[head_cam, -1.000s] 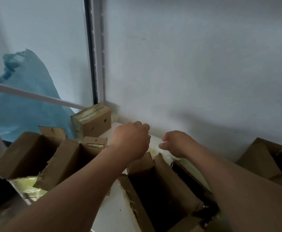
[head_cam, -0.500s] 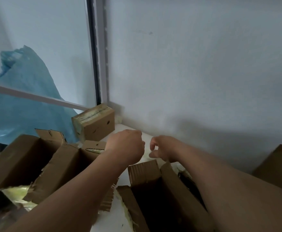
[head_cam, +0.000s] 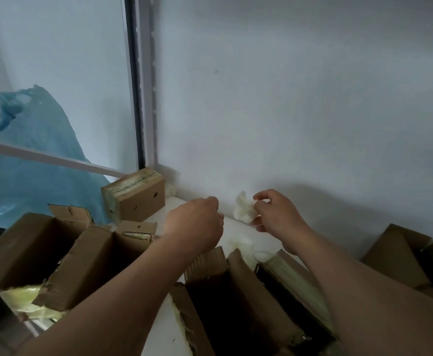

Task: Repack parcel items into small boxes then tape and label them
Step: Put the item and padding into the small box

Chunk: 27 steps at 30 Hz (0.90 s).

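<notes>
My right hand pinches a crumpled white wad of packing material and holds it just above the white table near the wall. My left hand hovers beside it with its fingers curled; I cannot see anything in it. Below both hands stands an open brown cardboard box with torn flaps and a dark inside. More white stuffing lies at that box's far rim. A small closed box, wrapped with yellowish tape, sits in the back corner.
Two open, torn cardboard boxes lie at the left, with yellow-green tape scraps at their front. Another brown box sits at the right. A blue plastic bag shows behind the glass pane. The wall rises close behind the table.
My right hand has lifted and moved right, now holding up the white wad, which was not visible before. My left hand has stayed nearly in place.
</notes>
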Available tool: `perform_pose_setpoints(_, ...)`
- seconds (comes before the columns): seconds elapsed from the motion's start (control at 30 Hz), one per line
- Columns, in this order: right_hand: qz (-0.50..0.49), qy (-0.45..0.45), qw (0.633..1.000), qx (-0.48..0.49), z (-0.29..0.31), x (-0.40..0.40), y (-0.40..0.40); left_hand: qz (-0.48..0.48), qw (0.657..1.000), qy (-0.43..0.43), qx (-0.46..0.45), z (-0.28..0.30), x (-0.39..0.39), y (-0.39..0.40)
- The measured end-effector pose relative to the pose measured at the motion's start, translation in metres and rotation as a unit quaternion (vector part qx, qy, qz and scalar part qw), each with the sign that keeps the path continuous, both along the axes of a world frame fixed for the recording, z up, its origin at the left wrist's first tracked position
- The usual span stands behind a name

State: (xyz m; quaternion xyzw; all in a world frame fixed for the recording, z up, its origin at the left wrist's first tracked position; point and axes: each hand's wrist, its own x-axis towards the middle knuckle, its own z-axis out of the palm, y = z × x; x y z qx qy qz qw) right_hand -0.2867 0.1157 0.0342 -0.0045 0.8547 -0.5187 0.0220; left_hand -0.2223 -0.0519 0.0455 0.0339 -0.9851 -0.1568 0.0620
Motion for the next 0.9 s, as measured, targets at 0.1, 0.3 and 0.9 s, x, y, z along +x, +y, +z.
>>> perform_pose_setpoints(0.1,-0.014,-0.007,0.999,-0.039,0.02,0.03,0.029,-0.017,1.0,0.01,0.02,0.012,0.011,0.019)
perform_pose_setpoints(0.3,-0.075,-0.039,0.991,-0.101,0.043,0.109,0.113,-0.07,0.992,0.016,0.102,0.036,0.057,0.09)
perform_pose_setpoints(0.9,-0.28,0.067,0.948,0.136,0.015,0.325,0.329,-0.262,0.934,-0.082,0.23,0.007,0.208,0.323)
